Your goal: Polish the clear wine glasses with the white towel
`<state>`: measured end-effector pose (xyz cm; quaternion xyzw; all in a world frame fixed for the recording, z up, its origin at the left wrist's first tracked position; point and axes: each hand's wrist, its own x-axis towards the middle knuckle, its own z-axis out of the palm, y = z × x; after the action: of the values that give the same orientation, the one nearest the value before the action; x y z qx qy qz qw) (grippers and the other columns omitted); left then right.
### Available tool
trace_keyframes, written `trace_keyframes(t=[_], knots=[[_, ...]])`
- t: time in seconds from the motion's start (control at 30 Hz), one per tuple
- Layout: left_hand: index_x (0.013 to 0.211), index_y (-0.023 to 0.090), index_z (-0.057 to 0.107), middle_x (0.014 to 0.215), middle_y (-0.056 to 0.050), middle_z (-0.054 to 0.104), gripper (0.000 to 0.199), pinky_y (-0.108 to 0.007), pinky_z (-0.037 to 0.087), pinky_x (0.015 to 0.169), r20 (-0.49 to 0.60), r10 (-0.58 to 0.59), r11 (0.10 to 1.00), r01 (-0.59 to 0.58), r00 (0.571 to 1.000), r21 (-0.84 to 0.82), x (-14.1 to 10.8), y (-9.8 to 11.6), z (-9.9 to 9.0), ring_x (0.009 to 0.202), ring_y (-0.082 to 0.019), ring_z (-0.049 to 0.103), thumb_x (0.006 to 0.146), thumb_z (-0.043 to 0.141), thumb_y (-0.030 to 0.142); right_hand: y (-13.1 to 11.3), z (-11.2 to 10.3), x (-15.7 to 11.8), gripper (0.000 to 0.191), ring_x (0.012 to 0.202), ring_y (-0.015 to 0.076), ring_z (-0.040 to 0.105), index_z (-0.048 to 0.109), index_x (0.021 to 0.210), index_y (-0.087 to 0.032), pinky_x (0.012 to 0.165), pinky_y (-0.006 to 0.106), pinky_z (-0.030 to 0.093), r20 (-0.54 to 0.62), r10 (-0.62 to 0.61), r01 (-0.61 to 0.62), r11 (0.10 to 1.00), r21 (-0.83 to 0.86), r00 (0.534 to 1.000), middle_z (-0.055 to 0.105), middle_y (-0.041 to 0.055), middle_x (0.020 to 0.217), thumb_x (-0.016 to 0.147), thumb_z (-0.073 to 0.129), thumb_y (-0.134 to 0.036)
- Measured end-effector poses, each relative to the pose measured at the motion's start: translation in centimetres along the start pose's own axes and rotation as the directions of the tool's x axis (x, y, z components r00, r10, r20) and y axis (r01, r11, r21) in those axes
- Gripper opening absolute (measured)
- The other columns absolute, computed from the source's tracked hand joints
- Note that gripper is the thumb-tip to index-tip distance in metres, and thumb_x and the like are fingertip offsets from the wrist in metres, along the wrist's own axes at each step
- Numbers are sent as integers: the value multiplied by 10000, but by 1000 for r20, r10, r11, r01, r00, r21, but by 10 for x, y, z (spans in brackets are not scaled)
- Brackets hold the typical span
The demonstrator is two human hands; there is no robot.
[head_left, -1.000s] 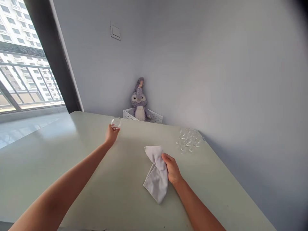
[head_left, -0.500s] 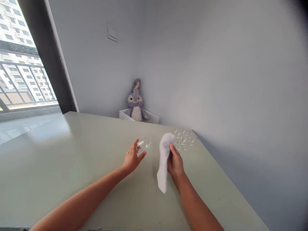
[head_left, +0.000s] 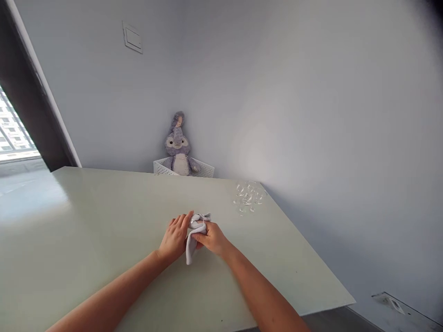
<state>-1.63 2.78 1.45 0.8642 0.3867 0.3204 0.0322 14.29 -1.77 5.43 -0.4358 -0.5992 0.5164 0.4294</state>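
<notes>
My left hand [head_left: 175,235] is wrapped around a small clear glass [head_left: 192,221], which is mostly hidden by the fingers and cloth. Bunched in my right hand [head_left: 212,237] is a white cloth [head_left: 191,244], pressed against the glass, with one end hanging down toward the tabletop. The two hands almost meet over the middle of the pale green table [head_left: 114,221]. Several clear glass pieces [head_left: 248,196] lie in a cluster at the table's back right corner, their exact shapes hard to make out.
Behind the table's far edge, a purple plush toy [head_left: 180,157] sits in a white perforated basket [head_left: 206,170]. Grey walls stand behind and to the right, with a switch [head_left: 133,38] on the back wall. The table's right edge runs diagonally.
My right hand has brought the cloth left onto the glass, and the cloth is now bunched. My left hand has closed around the glass. The view has turned to the right.
</notes>
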Motion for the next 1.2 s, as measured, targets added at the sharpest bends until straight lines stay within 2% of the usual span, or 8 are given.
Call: trace_keyframes(t=[0.3,0.53,0.6,0.7,0.8,0.87,1.0,1.2], knots=[[1244,207,443,1031,-109,604,424,-451,225,996,-36,164,961,-152,986,232,12,8,-27,1024,-243,509,832,390,125,13,-6,2,343,501,141,597,623,829,-119,466,262,502,-22,165,-146,923,355,986,606,18,608,722,627,-445],[1087,283,558,735,-14,630,291,-301,386,741,184,-29,997,43,982,-72,16,3,-43,686,-161,558,805,505,332,-1,-22,-5,317,591,174,629,641,871,-118,587,341,527,128,47,-74,975,209,991,631,32,695,711,651,-392],[995,280,593,699,11,610,270,-241,381,602,374,-84,936,202,924,-289,17,3,-46,610,-132,532,761,547,408,-7,-29,-9,282,647,180,626,653,824,-129,633,354,522,219,30,-64,987,149,975,626,25,717,677,681,-368],[805,196,596,629,11,567,340,-206,329,468,692,92,679,463,716,-569,17,4,-48,490,-93,473,755,504,520,-17,-40,-17,227,676,179,613,664,762,-135,679,353,501,355,25,-51,997,64,934,611,16,680,654,700,-331],[715,155,549,587,-11,563,469,-215,345,457,764,265,524,577,589,-627,15,7,-48,447,-89,464,793,384,588,-25,-48,-23,202,686,189,616,667,748,-132,685,357,487,410,26,-48,998,42,912,622,32,694,667,692,-316],[770,165,564,653,-37,605,473,-232,380,503,736,191,623,499,649,-602,14,11,-47,521,-117,523,817,342,580,-23,-49,-22,213,648,191,622,664,738,-131,653,355,493,383,39,-70,995,68,923,630,37,681,680,681,-335],[1041,222,561,822,-70,629,357,-328,394,732,289,-26,974,90,957,-209,14,15,-43,795,-203,563,820,437,474,-5,-39,-10,289,571,164,608,666,781,-125,550,311,509,107,63,-87,970,228,992,635,35,669,683,674,-397],[986,218,608,674,-56,600,322,-319,357,708,167,52,997,-59,985,39,14,8,-41,683,-183,531,853,398,423,6,-23,-7,302,540,157,608,668,809,-120,558,304,500,75,83,-99,964,249,994,639,40,653,689,665,-397]])
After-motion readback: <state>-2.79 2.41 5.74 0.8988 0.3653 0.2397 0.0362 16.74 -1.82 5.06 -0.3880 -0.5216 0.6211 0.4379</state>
